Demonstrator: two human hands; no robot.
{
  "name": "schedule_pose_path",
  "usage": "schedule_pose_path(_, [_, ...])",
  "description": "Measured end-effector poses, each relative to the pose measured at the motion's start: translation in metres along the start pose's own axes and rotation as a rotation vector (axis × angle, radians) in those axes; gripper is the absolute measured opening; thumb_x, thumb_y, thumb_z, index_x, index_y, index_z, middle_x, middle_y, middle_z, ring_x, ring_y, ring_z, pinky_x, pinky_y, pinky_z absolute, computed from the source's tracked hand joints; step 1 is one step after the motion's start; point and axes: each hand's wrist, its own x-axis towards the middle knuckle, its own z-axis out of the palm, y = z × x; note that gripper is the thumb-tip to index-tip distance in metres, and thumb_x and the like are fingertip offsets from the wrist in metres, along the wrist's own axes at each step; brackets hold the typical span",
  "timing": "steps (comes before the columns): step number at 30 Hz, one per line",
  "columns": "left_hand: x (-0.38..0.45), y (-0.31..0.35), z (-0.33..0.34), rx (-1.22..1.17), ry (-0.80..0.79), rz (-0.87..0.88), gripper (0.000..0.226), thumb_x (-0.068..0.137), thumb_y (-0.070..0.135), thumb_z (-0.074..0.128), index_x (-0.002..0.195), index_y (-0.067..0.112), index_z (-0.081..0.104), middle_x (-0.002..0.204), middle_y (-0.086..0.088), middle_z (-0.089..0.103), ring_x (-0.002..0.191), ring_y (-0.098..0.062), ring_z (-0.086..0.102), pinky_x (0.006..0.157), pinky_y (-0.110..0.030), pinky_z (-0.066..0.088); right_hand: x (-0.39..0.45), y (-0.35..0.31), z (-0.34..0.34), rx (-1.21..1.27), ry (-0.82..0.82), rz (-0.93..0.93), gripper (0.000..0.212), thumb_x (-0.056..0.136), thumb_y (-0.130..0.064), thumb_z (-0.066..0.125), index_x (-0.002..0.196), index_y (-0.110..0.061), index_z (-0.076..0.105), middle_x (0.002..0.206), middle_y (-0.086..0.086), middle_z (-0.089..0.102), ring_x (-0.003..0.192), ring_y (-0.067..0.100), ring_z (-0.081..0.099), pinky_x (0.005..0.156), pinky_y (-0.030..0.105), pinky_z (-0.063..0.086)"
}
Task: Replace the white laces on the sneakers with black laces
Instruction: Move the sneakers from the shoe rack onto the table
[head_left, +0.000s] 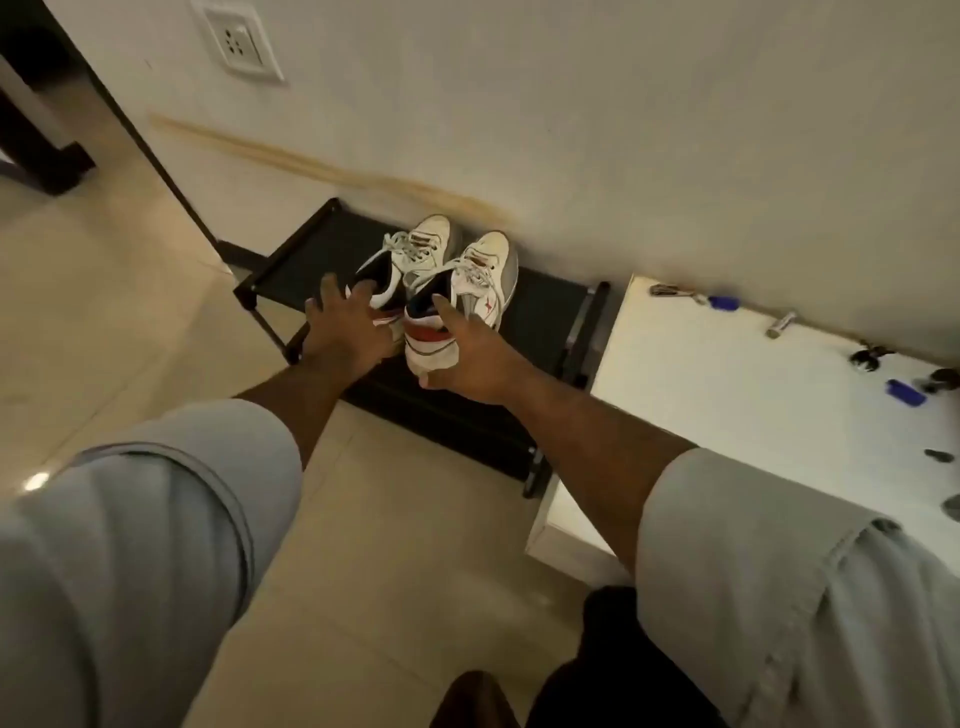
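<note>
Head view looks down at two white sneakers standing side by side on a low black shoe rack against the wall, toes toward the wall. Both still have white laces. The left hand reaches to the left sneaker; its fingers are spread and go to the dark opening at the heel, but I cannot tell if they already grip it. The right hand holds the right sneaker at its heel: the forefinger lies along the collar and the other fingers curl under the heel. Just beside the rack on the right is a white table with small dark and blue things on it. Both arms wear light sleeves rolled up.
</note>
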Motion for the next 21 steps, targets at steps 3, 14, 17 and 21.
schedule_pose_path(3, [0.02,-0.007,0.005,-0.158,-0.043,-0.054,0.068,0.084,0.038,0.069,0.143,0.023,0.038,0.148,-0.015,0.031,0.129,-0.038,0.043,0.103,-0.048,0.043,0.015,0.001,0.008,-0.02,-0.024,0.036,0.104,0.072,-0.03,0.081,0.151,-0.032,0.014,0.154,0.013,0.023,0.139,0.033,0.031,0.11,0.045,0.037])
schedule_pose_path(14, [0.001,0.021,0.002,-0.428,0.144,-0.015,0.037,0.08,0.023,0.077,0.113,0.012,0.065,0.113,-0.007,0.067,0.106,-0.022,0.062,0.09,-0.037,0.051,0.014,-0.013,-0.003,-0.036,0.345,0.037,0.032,0.09,-0.029,0.062,0.118,-0.016,0.054,0.115,0.011,0.064,0.106,0.03,0.06,0.088,0.046,0.053])
schedule_pose_path(17, [-0.03,0.05,-0.009,-0.478,0.208,-0.012,0.037,0.081,0.022,0.076,0.115,0.011,0.065,0.115,-0.008,0.067,0.108,-0.023,0.062,0.086,-0.031,0.047,-0.021,-0.014,-0.041,0.008,0.334,0.0,0.033,0.088,-0.021,0.065,0.119,-0.013,0.056,0.118,0.011,0.063,0.11,0.028,0.059,0.09,0.04,0.051])
schedule_pose_path(21, [-0.091,0.096,-0.026,-0.539,0.213,0.06,0.036,0.081,0.024,0.076,0.114,0.014,0.066,0.111,-0.005,0.068,0.104,-0.021,0.063,0.086,-0.034,0.049,-0.104,-0.02,-0.097,0.015,0.354,0.0,0.039,0.083,-0.014,0.071,0.119,-0.012,0.058,0.118,0.007,0.063,0.105,0.021,0.058,0.08,0.027,0.044])
